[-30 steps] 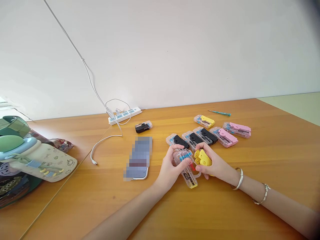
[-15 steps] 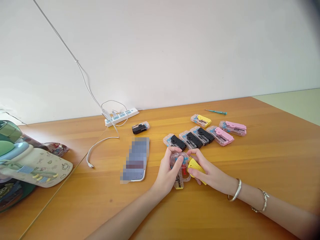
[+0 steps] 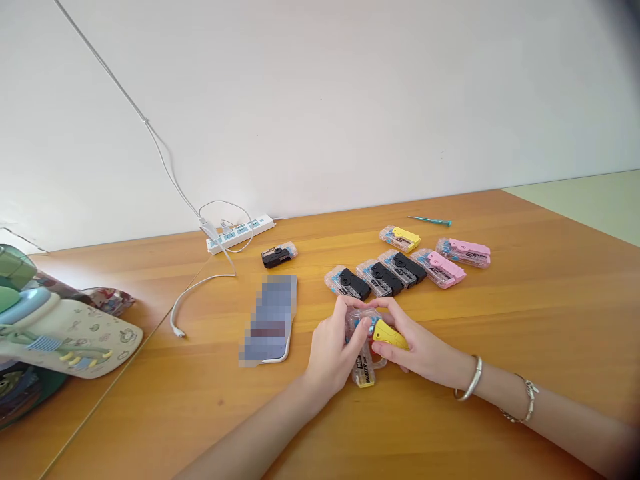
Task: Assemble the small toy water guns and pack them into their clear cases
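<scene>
A small clear-and-yellow toy water gun [image 3: 363, 369] is held between my two hands near the middle of the table. My left hand [image 3: 334, 343] is closed around its clear body, with the thumb pressed on the upper part. On the other side my right hand [image 3: 413, 337] pinches the yellow cover [image 3: 390, 335], fingers behind and thumb in front. Part of the gun is hidden by my fingers. Just beyond my hands lie black water guns [image 3: 353, 283], [image 3: 383, 277], [image 3: 406, 267] in a row, with a pink water gun [image 3: 441, 268] at its right end.
Farther back are a second pink gun [image 3: 465, 253], a yellow gun [image 3: 400, 238], a teal screwdriver [image 3: 433, 221] and a lone black gun [image 3: 279, 255]. To the left lie a phone [image 3: 270, 320], a white power strip [image 3: 241, 233], a cable [image 3: 200, 285] and a patterned bottle [image 3: 95, 333].
The yellow cover has come in against the clear body, closing the gap between them. My right hand has moved with it, and the gun's lower end has shifted slightly right and nearer.
</scene>
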The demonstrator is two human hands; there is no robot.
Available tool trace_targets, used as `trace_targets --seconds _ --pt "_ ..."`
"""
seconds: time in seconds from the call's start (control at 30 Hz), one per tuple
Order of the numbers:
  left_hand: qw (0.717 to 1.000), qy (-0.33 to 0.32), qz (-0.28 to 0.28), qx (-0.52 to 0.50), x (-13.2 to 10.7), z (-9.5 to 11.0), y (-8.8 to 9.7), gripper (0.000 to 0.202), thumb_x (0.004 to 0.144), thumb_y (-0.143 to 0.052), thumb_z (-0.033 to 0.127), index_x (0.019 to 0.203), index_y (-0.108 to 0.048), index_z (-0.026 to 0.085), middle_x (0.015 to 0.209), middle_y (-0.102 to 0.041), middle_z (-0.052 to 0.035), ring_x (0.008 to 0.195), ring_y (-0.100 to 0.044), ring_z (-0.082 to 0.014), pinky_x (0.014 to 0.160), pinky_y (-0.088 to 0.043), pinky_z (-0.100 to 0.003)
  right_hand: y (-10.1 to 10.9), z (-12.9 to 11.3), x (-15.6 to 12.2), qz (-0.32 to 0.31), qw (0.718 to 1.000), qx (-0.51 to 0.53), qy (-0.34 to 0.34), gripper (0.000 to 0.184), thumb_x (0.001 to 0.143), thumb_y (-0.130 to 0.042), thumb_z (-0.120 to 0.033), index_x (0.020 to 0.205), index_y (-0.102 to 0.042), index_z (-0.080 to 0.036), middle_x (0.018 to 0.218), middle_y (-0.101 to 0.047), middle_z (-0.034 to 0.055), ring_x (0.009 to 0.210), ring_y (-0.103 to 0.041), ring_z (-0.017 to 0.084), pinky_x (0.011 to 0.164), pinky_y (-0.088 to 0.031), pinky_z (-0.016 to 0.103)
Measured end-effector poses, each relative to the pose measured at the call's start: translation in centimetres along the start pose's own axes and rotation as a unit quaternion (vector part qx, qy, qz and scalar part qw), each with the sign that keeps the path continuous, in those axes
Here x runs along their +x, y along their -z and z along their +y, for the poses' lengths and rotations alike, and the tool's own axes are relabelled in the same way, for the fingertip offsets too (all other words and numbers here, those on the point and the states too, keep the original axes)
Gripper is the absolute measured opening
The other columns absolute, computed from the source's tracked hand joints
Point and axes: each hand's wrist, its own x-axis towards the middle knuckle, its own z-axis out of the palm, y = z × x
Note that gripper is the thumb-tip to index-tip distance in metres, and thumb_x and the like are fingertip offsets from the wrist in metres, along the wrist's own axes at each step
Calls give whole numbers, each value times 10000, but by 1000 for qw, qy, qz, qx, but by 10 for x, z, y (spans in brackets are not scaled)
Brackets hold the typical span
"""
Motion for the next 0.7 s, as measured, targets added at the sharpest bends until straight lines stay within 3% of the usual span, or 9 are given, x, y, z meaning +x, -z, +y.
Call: trace_targets --seconds 0.13,0.7 --pt "1000 -5 -19 13 1 1 0 161 915 -373 354 1008 -451 248 732 -613 41 561 -541 -137 591 -397 -242 1 -1 0 -24 1000 9 -2 414 904 -470 -425 1232 -274 -265 1118 -526 60 485 -396 48 441 -375 207" --pt "999 1 -30 40 -2 4 -1 108 889 -381 305 925 -454 235 575 -510 65 510 -481 -131 531 -342 -219 6 -6 -2 -81 996 21 -34 539 878 -491 -495 1311 -269 -263 1111 -505 59 513 -409 52 446 -367 208"
